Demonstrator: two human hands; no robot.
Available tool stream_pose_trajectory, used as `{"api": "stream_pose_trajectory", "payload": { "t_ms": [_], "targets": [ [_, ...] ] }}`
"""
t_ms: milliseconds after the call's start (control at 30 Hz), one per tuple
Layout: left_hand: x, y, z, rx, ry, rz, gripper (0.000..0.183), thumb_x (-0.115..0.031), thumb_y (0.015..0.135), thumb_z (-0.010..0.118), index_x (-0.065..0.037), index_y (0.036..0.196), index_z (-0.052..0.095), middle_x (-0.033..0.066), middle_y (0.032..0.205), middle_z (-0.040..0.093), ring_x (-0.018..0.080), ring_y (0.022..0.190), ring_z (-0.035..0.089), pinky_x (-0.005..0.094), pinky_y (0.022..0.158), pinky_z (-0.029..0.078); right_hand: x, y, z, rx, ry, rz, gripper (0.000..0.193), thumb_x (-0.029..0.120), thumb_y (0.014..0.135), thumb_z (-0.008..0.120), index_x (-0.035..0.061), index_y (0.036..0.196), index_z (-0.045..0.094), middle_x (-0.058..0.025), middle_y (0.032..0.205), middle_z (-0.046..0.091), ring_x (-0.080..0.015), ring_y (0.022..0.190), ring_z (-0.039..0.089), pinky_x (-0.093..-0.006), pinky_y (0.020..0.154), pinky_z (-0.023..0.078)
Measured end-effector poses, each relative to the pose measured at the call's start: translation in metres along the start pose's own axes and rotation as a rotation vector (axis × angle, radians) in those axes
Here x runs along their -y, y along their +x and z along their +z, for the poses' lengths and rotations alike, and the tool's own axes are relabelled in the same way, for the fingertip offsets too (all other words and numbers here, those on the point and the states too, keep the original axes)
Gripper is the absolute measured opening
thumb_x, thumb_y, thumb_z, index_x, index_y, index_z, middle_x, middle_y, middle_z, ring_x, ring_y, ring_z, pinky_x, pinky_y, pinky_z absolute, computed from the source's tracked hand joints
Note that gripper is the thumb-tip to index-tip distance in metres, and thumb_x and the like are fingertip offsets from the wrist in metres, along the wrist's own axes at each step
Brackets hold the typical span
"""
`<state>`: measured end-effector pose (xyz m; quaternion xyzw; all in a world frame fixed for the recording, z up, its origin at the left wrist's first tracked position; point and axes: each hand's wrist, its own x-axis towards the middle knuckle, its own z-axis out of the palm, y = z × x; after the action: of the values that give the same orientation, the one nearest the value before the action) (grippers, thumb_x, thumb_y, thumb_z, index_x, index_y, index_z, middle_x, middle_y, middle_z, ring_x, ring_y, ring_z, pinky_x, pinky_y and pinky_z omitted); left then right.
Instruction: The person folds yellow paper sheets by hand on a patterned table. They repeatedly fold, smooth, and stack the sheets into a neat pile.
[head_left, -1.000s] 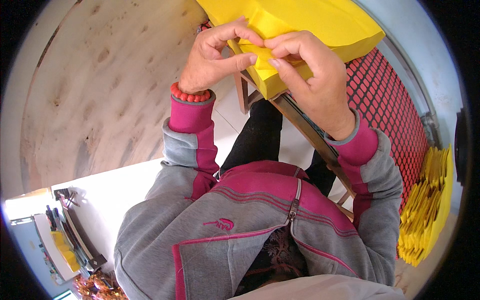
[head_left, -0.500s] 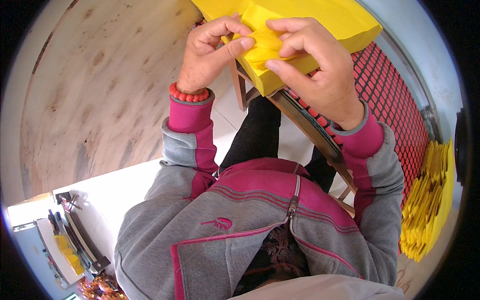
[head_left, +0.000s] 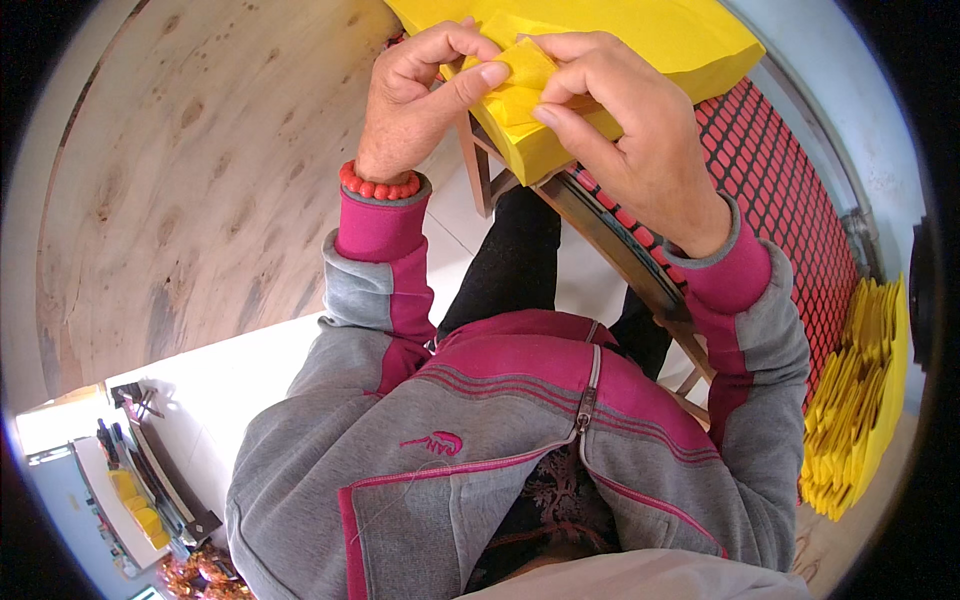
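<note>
A small magenta emblem (head_left: 448, 444) with a few letters marks the front of the grey jacket (head_left: 300, 450)

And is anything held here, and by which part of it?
The left hand pinches a folded yellow sheet by its left edge; whether the right hand grips its right side can't be told.

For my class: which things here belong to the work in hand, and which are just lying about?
In the work:
folded yellow cloth-like sheet, pinched by the left hand; right hand at its edge
perhaps the stack of folded yellow pieces, untouched

Apparently just lying about:
shiny orange-brown heap
pale, knotted wooden board
</note>
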<state>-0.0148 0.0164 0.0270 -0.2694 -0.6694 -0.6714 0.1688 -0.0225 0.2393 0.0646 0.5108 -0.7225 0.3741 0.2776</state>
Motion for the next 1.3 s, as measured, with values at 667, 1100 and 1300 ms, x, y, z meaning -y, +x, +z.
{"api": "stream_pose_trajectory", "payload": {
  "t_ms": [667, 1100, 1300],
  "targets": [
    [0.002, 0.000, -0.006, 0.044, 0.068, 0.021, 0.010, -0.005, 0.091, 0.071, -0.004, 0.099, 0.067, 0.0001, 0.098, 0.068, 0.0087, 0.094, 0.061, 0.0280, 0.093, 0.048, 0.004, 0.004, -0.007, 0.033, 0.060, -0.017, 0.016, 0.003, 0.085, 0.073, 0.0014, 0.096, 0.061, -0.0189, 0.123, 0.066, -0.0291, 0.104, 0.067, -0.0325, 0.086, 0.053],
    [0.021, -0.004, -0.013, -0.042, -0.075, 0.019, 0.012, 0.002, 0.093, 0.066, -0.004, 0.100, 0.059, 0.0037, 0.099, 0.066, 0.0091, 0.092, 0.062, 0.0234, 0.081, 0.051, 0.002, -0.001, 0.002, -0.007, 0.012, 0.023, 0.013, 0.009, 0.084, 0.069, 0.0030, 0.092, 0.060, -0.0219, 0.114, 0.066, -0.0392, 0.101, 0.065, -0.0422, 0.086, 0.052],
    [0.020, 0.000, -0.023, 0.028, 0.034, 0.118, 0.013, 0.006, 0.087, 0.063, -0.004, 0.096, 0.064, 0.0025, 0.096, 0.066, 0.0126, 0.095, 0.062, 0.0374, 0.108, 0.040, 0.002, -0.001, 0.002, -0.013, 0.046, 0.034, 0.014, 0.008, 0.084, 0.070, 0.0026, 0.092, 0.059, -0.0226, 0.112, 0.066, -0.0393, 0.102, 0.065, -0.0408, 0.086, 0.052]
  ]
}}
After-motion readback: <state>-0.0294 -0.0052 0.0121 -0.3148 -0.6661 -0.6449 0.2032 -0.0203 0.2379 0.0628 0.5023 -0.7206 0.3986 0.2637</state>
